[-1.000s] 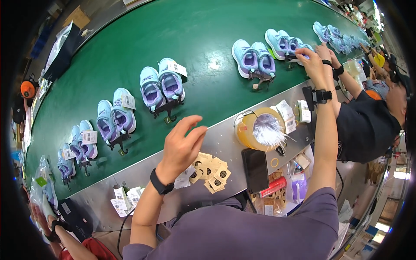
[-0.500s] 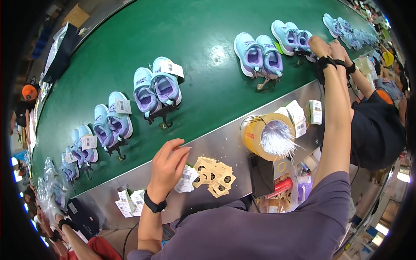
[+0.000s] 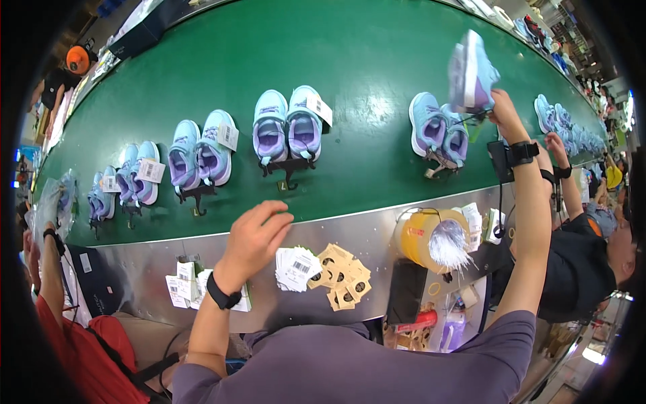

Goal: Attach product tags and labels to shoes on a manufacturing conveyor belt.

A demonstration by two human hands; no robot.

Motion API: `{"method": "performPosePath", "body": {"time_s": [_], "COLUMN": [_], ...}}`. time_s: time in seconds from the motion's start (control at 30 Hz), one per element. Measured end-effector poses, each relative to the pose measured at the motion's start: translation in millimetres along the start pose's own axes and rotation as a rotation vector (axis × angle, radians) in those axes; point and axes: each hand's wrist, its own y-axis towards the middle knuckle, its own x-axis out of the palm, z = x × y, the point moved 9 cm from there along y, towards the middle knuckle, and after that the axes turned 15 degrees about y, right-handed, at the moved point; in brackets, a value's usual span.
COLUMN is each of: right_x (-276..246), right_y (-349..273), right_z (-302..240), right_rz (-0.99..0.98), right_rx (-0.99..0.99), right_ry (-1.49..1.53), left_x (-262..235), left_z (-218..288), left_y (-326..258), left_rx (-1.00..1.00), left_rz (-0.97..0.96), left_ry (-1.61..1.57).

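My right hand [image 3: 506,111] is reached out to the far right, closed on a pair of light blue and purple sneakers [image 3: 473,74] at its black hanger end. The shoes are off the belt, tilted with soles showing, and partly blurred. Beside them a pair of matching sneakers [image 3: 428,124] stands on the green belt [image 3: 363,114]. My left hand [image 3: 256,232] hovers over the belt's near edge, fingers apart and nothing in it. Close by lie a fan of white barcode tags [image 3: 294,268] and a pile of tan paper tags [image 3: 346,279] on the metal ledge.
Tagged sneaker pairs [image 3: 289,128] stand in a row to the left. A yellow tape roll [image 3: 416,237] holding clear plastic fasteners sits on the ledge [image 3: 363,236], by a black box [image 3: 406,289]. Co-workers flank me: a red sleeve [image 3: 74,350] left, a black shirt [image 3: 558,269] right.
My right hand has lifted a sneaker pair off the belt. My left hand stays near the ledge, fingers still apart. The view has turned, shifting the shoe row rightward.
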Motion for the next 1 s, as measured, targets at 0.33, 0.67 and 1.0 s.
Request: {"method": "performPosePath", "body": {"time_s": [0.33, 0.67, 1.0], "right_x": [191.1, 206.1, 223.2], "right_y": [-97.1, -121.1, -52.0], "right_z": [-0.4, 2.0, 19.8], "right_rz": [-0.506, -0.763, -0.505], "right_rx": [0.185, 0.24, -0.057], "right_ry": [-0.199, -0.229, -0.213], "left_x": [-8.8, 109.5, 171.4], "left_z": [-1.0, -9.9, -3.2], "left_y": [53.0, 213.0, 240.8], "left_rx": [0.123, 0.193, 0.163], "left_rz": [0.11, 0.08, -0.734], "left_ry": [-0.319, -0.241, -0.175]}}
